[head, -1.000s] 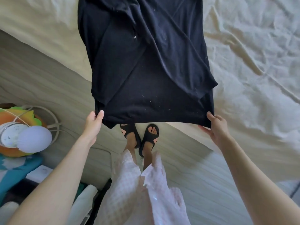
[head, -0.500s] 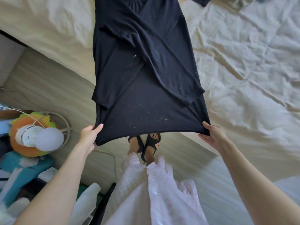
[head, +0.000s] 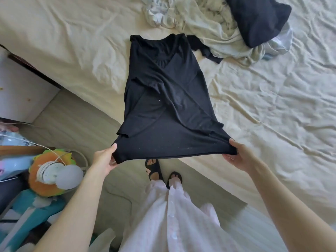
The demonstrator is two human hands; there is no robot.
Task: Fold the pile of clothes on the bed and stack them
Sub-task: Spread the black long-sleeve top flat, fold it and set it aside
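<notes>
A black long-sleeved top [head: 163,99] lies lengthwise on the cream bed sheet [head: 272,115], its sleeves crossed over the body and its neckline at the far end. Its hem is lifted off the bed edge and stretched wide. My left hand [head: 104,160] pinches the hem's left corner. My right hand [head: 238,155] pinches the right corner. Beyond the top, a pile of unfolded clothes [head: 203,17] in pale green and white sits with a dark garment [head: 258,19] on top.
The bed edge runs diagonally from upper left to lower right. On the floor to the left are an orange plush toy [head: 43,182], a small white fan [head: 60,175] with cable, and blue items. A white cabinet [head: 20,88] stands at the far left.
The view has tilted up, so the neckline and the clothes pile now show. Both hands have lifted the hem higher and pulled it wider, keeping their hold.
</notes>
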